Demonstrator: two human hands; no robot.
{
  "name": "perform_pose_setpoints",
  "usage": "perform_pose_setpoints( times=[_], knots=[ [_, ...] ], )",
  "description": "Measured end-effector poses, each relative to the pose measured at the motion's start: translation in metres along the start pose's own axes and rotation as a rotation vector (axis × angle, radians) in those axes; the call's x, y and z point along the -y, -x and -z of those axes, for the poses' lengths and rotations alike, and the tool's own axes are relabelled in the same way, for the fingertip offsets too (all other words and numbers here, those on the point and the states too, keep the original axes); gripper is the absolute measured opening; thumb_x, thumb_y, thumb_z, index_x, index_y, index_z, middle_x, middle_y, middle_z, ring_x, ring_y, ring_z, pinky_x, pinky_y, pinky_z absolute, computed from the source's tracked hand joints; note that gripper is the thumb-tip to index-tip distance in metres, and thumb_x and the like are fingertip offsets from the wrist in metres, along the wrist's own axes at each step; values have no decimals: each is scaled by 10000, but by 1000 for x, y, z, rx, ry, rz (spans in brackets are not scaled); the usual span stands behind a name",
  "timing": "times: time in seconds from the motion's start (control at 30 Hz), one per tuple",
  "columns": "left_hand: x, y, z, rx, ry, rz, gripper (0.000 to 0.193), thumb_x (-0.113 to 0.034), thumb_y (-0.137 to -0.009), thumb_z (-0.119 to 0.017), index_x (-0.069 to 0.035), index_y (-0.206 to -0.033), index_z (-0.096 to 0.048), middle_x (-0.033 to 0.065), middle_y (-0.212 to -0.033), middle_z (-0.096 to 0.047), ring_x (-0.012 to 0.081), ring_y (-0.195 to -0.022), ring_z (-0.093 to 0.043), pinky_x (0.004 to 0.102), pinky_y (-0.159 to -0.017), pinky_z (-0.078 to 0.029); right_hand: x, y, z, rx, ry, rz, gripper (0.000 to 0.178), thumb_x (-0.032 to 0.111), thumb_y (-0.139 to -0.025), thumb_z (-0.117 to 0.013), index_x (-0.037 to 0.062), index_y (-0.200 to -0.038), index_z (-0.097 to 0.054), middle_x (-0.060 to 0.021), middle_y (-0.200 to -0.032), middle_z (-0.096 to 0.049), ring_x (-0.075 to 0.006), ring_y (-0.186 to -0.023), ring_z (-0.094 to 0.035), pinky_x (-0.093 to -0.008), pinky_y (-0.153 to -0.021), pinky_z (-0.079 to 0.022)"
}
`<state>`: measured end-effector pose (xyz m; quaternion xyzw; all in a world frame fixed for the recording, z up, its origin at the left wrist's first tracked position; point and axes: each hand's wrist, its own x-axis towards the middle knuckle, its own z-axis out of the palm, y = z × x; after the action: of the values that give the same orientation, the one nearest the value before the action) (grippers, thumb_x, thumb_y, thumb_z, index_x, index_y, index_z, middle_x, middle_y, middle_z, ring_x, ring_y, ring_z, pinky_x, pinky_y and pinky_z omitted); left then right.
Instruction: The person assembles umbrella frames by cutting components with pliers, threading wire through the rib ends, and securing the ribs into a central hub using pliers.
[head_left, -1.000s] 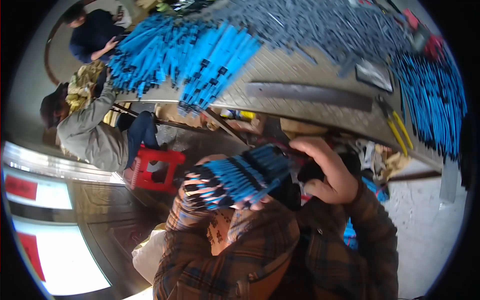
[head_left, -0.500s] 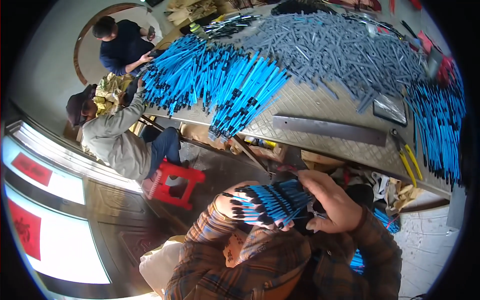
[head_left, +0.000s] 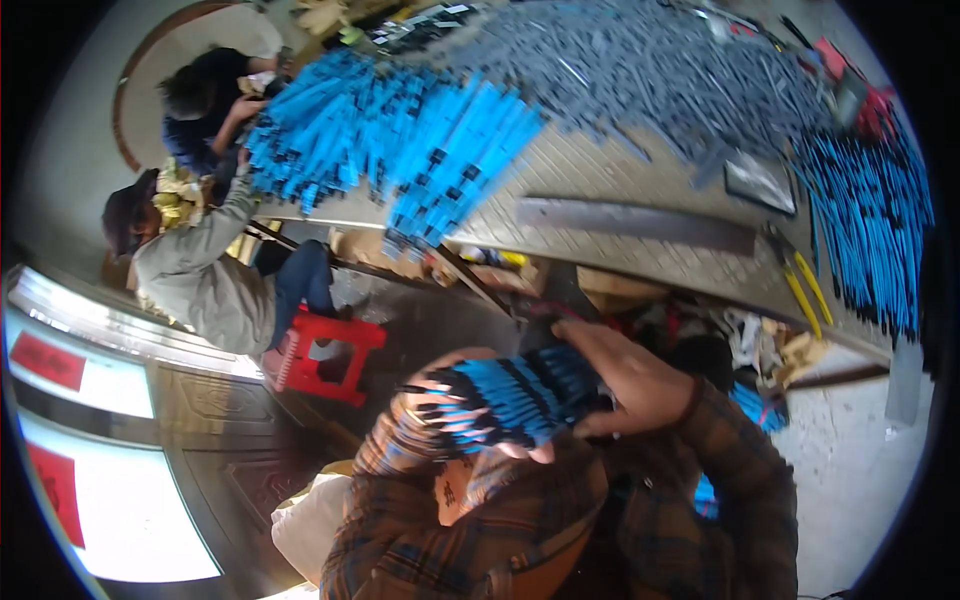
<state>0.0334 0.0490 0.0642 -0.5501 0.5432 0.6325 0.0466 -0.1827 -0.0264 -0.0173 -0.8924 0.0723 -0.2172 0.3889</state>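
Observation:
A bundle of thin blue rods with black ends [head_left: 500, 400] lies across my hands, low in the middle of the head view. Beneath it is my left hand [head_left: 455, 362], wrapped round the rods, with fingertips showing at the bundle's lower edge. My right hand [head_left: 645, 385] closes round the bundle's right end, thumb toward the lower side. The rod ends on the left fan out slightly. Where the right palm meets the rods is hidden, and motion blurs the picture.
A metal-topped table [head_left: 600, 180] carries piles of blue rods [head_left: 330, 130], many grey pieces [head_left: 640, 70], a flat metal bar [head_left: 640, 225] and yellow-handled pliers [head_left: 800, 285]. Two people work at the left, one on a red stool [head_left: 330, 350]. More blue rods [head_left: 875, 220] lie at right.
The whole view has shifted, so the table and people appear farther left and higher. My right thumb has moved in against the bundle. The darkly dressed person's head has dipped.

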Motion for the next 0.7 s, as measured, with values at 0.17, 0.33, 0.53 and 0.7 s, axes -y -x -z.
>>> perform_pose_setpoints(
  times=[0.17, 0.33, 0.53, 0.7],
  knots=[
    [14, -25, -11, 244, 239, 190, 408, -253, -842, -591, 41, -1117, -524, 182, -1125, -563, 227, -1046, -561, 357, -913, -431, -18, -1, -9, -24, -90, -70, 984, 362, -669, -736, -35, -1364, -165, -212, -1299, -382, -350, -1200, -385, -394, -1002, -302],
    [16, -8, -1, 239, 335, 85, 411, -265, -847, -584, 46, -1110, -530, 188, -1121, -565, 236, -1051, -558, 361, -918, -428, -23, 16, -22, 34, -283, -175, 973, 335, -679, -741, -7, -1375, -154, -194, -1306, -388, -316, -1202, -400, -379, -1000, -314],
    [29, 25, 6, 194, 460, -63, 416, -278, -852, -576, 52, -1102, -537, 195, -1115, -568, 247, -1058, -554, 366, -923, -424, -15, 23, -32, 144, -92, -82, 967, 318, -700, -738, 17, -1389, -131, -166, -1302, -394, -254, -1215, -388, -354, -1016, -292],
    [37, 6, -3, 357, 575, -163, 422, -290, -857, -568, 58, -1094, -543, 201, -1111, -571, 257, -1064, -551, 370, -928, -421, -21, 20, -46, 77, -470, -141, 943, 330, -733, -715, 14, -1387, -113, -135, -1321, -364, -206, -1239, -339, -350, -1046, -234]
  ],
)
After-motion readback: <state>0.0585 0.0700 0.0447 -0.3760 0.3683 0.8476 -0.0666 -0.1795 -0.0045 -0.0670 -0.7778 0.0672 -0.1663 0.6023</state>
